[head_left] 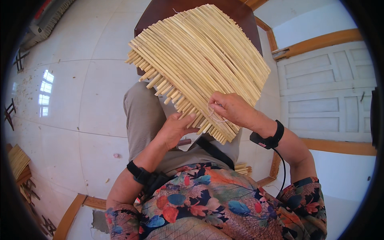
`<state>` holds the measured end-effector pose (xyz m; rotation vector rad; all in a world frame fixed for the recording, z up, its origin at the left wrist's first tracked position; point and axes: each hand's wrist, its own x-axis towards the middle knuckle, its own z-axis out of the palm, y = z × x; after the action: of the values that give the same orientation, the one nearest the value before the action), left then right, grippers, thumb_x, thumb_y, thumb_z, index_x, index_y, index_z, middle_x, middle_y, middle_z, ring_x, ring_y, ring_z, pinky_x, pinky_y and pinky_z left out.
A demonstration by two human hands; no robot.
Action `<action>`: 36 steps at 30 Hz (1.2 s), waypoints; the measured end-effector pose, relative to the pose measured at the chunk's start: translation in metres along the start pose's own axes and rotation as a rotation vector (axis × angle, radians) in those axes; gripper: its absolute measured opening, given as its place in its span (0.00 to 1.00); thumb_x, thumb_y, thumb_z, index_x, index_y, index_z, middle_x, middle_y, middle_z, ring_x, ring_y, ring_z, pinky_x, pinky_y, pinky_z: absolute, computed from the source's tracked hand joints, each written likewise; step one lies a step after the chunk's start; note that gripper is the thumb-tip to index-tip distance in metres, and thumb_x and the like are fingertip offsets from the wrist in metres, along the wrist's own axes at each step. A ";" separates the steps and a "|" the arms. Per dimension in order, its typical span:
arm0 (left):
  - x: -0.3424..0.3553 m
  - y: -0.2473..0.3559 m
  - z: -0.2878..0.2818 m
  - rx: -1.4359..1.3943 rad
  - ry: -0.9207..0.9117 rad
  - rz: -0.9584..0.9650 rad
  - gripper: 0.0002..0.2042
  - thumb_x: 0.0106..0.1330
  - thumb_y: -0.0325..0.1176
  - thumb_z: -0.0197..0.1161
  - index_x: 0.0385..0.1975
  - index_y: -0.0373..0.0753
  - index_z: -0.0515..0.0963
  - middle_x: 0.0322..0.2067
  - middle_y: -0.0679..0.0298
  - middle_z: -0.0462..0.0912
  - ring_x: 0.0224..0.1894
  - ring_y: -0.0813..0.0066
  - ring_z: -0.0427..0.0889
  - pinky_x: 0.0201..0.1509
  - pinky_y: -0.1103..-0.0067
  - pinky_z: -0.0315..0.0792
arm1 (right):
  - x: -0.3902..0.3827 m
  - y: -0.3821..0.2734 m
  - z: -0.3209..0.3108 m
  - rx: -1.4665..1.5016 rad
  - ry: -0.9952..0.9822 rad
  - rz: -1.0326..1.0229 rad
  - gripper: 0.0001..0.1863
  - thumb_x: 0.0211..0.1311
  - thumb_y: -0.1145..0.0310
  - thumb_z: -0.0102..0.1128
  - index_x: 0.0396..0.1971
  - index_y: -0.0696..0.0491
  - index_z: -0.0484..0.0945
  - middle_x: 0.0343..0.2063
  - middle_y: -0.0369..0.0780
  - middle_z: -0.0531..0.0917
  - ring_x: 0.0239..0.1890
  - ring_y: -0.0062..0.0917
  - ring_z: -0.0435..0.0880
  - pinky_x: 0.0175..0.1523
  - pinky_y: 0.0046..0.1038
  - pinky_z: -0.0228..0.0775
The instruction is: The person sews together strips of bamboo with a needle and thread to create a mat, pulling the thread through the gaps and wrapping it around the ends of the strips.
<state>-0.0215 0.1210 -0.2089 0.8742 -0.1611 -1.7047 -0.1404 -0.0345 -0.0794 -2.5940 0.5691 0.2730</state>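
Observation:
A mat of pale straw-coloured stalks (200, 60), laid side by side, slants across my lap and a dark brown table. Along its near left edge, short stalk ends stick out in a second layer. My left hand (178, 129) grips that edge near the corner, thumb on top and fingers underneath, partly hidden. Over the stalks just to the right, my right hand (230, 107) is closed in a pinch on a thin whitish string (216, 117). The string loops loosely on the mat's near corner. Whether a needle is in the pinch cannot be made out.
The dark brown table (156, 16) stands ahead under the mat. More stalks lie in a bundle at the lower left (18, 160) and behind my right thigh (243, 169). A white panelled door (320, 92) is on the right. Small scraps dot the tiled floor (104, 100).

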 end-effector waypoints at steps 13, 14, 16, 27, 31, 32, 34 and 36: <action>-0.009 0.004 0.017 0.066 0.115 0.060 0.15 0.59 0.41 0.65 0.40 0.40 0.75 0.34 0.65 0.81 0.30 0.74 0.82 0.30 0.77 0.71 | -0.004 0.005 -0.006 0.205 -0.160 0.026 0.12 0.63 0.71 0.51 0.45 0.55 0.75 0.29 0.44 0.82 0.27 0.29 0.81 0.35 0.26 0.72; -0.009 0.004 0.019 0.048 0.138 0.076 0.14 0.58 0.40 0.65 0.39 0.39 0.76 0.32 0.65 0.81 0.28 0.75 0.82 0.30 0.78 0.73 | -0.004 0.007 -0.005 0.179 -0.154 0.000 0.12 0.63 0.71 0.51 0.45 0.55 0.75 0.30 0.44 0.82 0.27 0.30 0.81 0.35 0.26 0.72; -0.009 0.002 0.020 0.030 0.164 0.088 0.13 0.58 0.38 0.65 0.38 0.38 0.77 0.30 0.65 0.82 0.27 0.76 0.82 0.30 0.79 0.74 | -0.005 0.005 -0.008 0.182 -0.153 -0.012 0.12 0.62 0.72 0.52 0.45 0.55 0.75 0.31 0.45 0.82 0.28 0.32 0.81 0.35 0.27 0.73; -0.011 0.003 0.023 0.026 0.206 0.176 0.12 0.59 0.32 0.65 0.39 0.33 0.77 0.29 0.64 0.81 0.28 0.79 0.81 0.32 0.82 0.78 | -0.007 0.005 -0.009 0.082 -0.105 -0.145 0.14 0.57 0.73 0.56 0.45 0.52 0.77 0.36 0.46 0.82 0.36 0.40 0.81 0.40 0.32 0.74; -0.009 0.001 0.021 0.018 0.194 0.176 0.12 0.59 0.32 0.65 0.39 0.32 0.77 0.29 0.64 0.81 0.28 0.79 0.81 0.33 0.82 0.78 | -0.005 -0.002 -0.010 0.038 -0.067 -0.156 0.11 0.61 0.68 0.50 0.39 0.53 0.79 0.28 0.46 0.81 0.30 0.41 0.80 0.34 0.37 0.72; -0.010 0.002 0.022 0.017 0.193 0.177 0.12 0.59 0.32 0.65 0.39 0.32 0.77 0.30 0.63 0.81 0.29 0.79 0.81 0.33 0.82 0.78 | -0.004 -0.002 -0.010 0.015 -0.080 -0.153 0.11 0.61 0.68 0.50 0.38 0.53 0.79 0.28 0.46 0.81 0.30 0.41 0.80 0.34 0.37 0.72; -0.011 0.003 0.022 0.015 0.192 0.179 0.12 0.59 0.32 0.65 0.39 0.32 0.77 0.30 0.63 0.81 0.29 0.79 0.81 0.33 0.82 0.78 | -0.003 -0.004 -0.014 0.013 -0.118 -0.126 0.12 0.59 0.70 0.52 0.41 0.53 0.78 0.29 0.46 0.82 0.31 0.41 0.80 0.35 0.37 0.72; -0.011 0.003 0.021 0.007 0.179 0.176 0.12 0.59 0.32 0.65 0.39 0.32 0.77 0.30 0.63 0.81 0.29 0.79 0.81 0.33 0.82 0.78 | -0.003 -0.005 -0.015 0.009 -0.155 -0.098 0.14 0.57 0.72 0.54 0.44 0.52 0.77 0.31 0.47 0.82 0.32 0.42 0.80 0.36 0.36 0.73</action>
<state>-0.0316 0.1226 -0.1869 0.9837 -0.1200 -1.4562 -0.1394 -0.0365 -0.0638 -2.5545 0.3867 0.4327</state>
